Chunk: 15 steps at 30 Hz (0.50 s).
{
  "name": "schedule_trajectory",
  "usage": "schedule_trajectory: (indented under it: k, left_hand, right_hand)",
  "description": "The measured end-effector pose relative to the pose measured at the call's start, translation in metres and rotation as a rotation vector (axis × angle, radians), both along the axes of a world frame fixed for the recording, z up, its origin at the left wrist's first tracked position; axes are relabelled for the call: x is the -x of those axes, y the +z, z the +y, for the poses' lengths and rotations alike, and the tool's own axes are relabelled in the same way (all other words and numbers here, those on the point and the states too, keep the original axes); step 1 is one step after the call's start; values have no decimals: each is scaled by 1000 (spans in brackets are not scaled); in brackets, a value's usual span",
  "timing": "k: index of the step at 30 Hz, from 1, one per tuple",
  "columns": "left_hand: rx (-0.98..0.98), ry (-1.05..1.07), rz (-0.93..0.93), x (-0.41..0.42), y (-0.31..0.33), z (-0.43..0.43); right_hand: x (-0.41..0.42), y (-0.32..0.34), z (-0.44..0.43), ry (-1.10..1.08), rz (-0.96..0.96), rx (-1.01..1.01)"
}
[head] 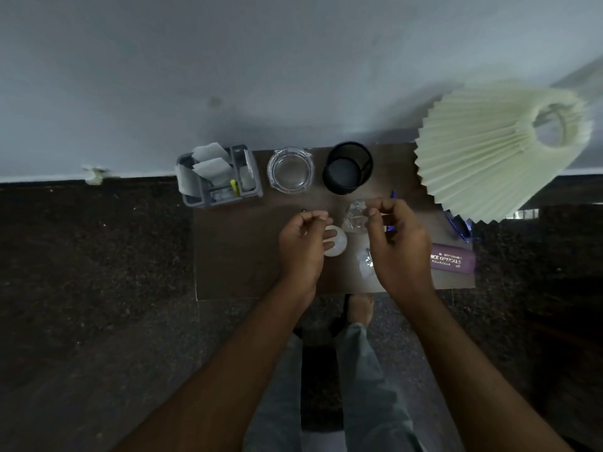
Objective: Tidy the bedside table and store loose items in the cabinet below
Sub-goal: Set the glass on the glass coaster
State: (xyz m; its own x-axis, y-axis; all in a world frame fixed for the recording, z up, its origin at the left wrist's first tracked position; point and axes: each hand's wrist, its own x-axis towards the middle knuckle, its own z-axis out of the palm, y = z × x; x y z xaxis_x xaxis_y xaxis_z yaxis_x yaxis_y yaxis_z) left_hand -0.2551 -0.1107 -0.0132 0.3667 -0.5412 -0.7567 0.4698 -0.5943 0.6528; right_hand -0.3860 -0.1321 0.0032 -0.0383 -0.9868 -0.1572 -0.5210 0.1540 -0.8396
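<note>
I look straight down on the brown bedside table (235, 256). My left hand (301, 246) hovers mid-table with thumb and forefinger pinched; its other fingers lie across a white round object (337, 247). Whether it grips anything is unclear. My right hand (399, 246) pinches the right edge of a crumpled clear wrapper (355, 218). A second clear wrapper (365, 264) lies beside my right palm. A blue pen (392, 194) pokes out behind my right fingers. A purple glasses case (453, 260) rests at the right edge.
Along the back stand a grey organiser with papers (218, 176), a glass ashtray (290, 169) and a black mesh cup (347, 168). A pleated lamp shade (483, 151) overhangs the right corner, with a blue item (460, 227) under it. Dark floor surrounds the table.
</note>
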Motion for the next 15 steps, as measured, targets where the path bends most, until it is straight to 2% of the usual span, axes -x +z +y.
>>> schedule_trajectory:
  k: [9,15]
  left_hand:
    - [-36,-96,-24,21,-11,-19]
    - [-52,-161,-29,35,-20,-31]
  right_hand:
    - [26,-21,-3,-325,-204,-137]
    - [25,-47,-6,-240,-211,-267]
